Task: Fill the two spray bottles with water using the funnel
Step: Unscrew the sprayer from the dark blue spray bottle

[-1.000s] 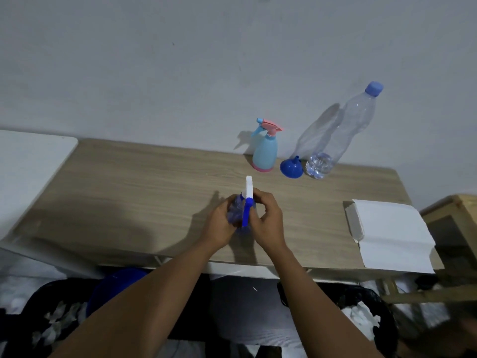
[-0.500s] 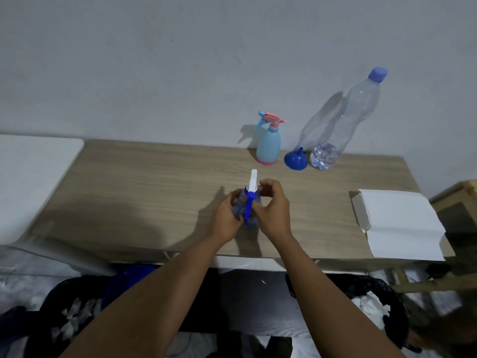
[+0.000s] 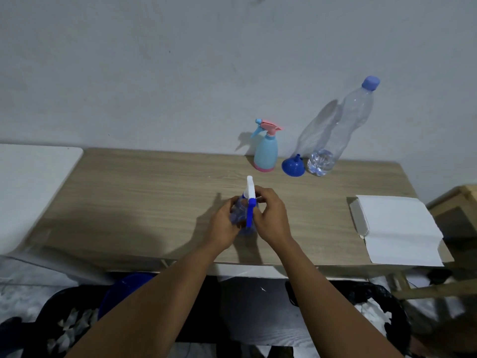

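Observation:
A clear blue spray bottle [image 3: 239,211] with a white and blue spray head [image 3: 250,196] stands near the middle of the wooden table [image 3: 144,192]. My left hand [image 3: 224,223] grips its body. My right hand [image 3: 271,215] holds the spray head at the neck. At the back stand a light blue spray bottle [image 3: 265,151] with a pink trigger, a blue funnel [image 3: 293,166] lying mouth down, and a large clear water bottle [image 3: 338,133] with a blue cap and little water in it.
A folded white paper [image 3: 397,228] lies at the table's right end. A white surface [image 3: 28,187] adjoins the left end. Below the front edge are black bins with scraps [image 3: 59,332] and a blue bucket [image 3: 124,293]. A wooden stand [image 3: 456,202] is at right.
The view has shifted slightly. Both hands stay on the blue spray bottle, the right one working at the spray head; the bottle keeps its place on the table.

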